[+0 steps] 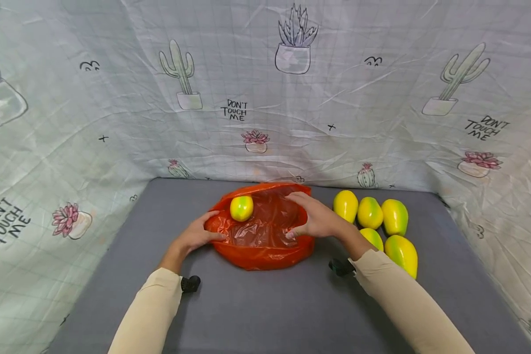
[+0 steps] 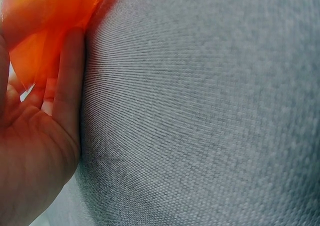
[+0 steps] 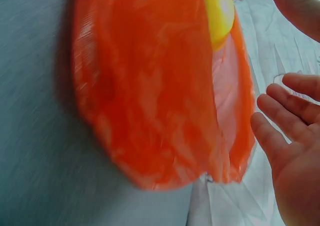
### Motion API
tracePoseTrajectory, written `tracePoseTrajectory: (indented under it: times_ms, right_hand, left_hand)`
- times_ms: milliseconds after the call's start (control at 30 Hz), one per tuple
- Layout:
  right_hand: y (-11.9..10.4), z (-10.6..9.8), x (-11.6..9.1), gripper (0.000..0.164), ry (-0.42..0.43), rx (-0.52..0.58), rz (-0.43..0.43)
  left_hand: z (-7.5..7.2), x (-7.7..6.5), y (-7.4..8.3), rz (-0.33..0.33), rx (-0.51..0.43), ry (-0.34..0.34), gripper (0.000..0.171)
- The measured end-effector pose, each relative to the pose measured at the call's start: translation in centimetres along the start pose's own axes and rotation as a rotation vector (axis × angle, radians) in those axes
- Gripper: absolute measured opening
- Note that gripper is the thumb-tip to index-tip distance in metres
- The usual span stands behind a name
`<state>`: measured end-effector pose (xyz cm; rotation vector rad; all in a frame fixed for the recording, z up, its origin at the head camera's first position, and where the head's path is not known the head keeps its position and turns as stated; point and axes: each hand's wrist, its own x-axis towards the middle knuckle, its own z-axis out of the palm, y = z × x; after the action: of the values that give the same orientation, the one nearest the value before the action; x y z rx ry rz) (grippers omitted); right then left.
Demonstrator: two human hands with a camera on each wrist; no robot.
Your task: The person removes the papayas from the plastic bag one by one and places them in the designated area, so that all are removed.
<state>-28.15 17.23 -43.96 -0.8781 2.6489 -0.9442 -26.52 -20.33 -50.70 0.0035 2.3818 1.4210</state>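
Note:
An orange-red plastic bag (image 1: pixel 256 258) lies on the grey table with its mouth spread wide. One yellow-green mango (image 1: pixel 242 208) sits at the left inside the mouth; part of it shows in the right wrist view too. My left hand (image 1: pixel 197 233) touches the bag's left end, thumb and fingers spread apart; in the left wrist view its fairly straight fingers (image 2: pixel 70 80) lie against the orange plastic. Over the bag's right end is my right hand (image 1: pixel 314 216), fingers extended and thumb apart. The right wrist view shows that hand (image 3: pixel 300 136) holding nothing, beside the bag's opening.
Several more yellow-green mangoes (image 1: pixel 396 217) stand grouped on the table at the right, partly behind my right forearm. A cactus-printed cloth (image 1: pixel 256 73) hangs behind and along both sides of the grey table (image 1: pixel 256 309). Small dark devices (image 1: pixel 190 283) sit at both wrists.

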Motion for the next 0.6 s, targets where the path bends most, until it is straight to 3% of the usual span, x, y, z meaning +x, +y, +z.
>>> tracePoseTrajectory:
  times_ms: [233, 467, 600]
  right_hand:
    - [-0.3, 0.9, 3.4, 0.099, -0.046, 0.030, 0.008]
    - [-0.9, 2.9, 6.9, 0.100, -0.128, -0.025, 0.027]
    - [-1.5, 4.1, 8.8, 0.099, -0.125, -0.023, 0.067]
  left_hand:
    - [0.0, 0.1, -0.2, 0.015, -0.001, 0.008, 0.094]
    - [0.1, 0.1, -0.4, 0.000, -0.005, 0.007, 0.095]
    - [0.1, 0.2, -0.3, 0.003, -0.001, 0.014, 0.095]
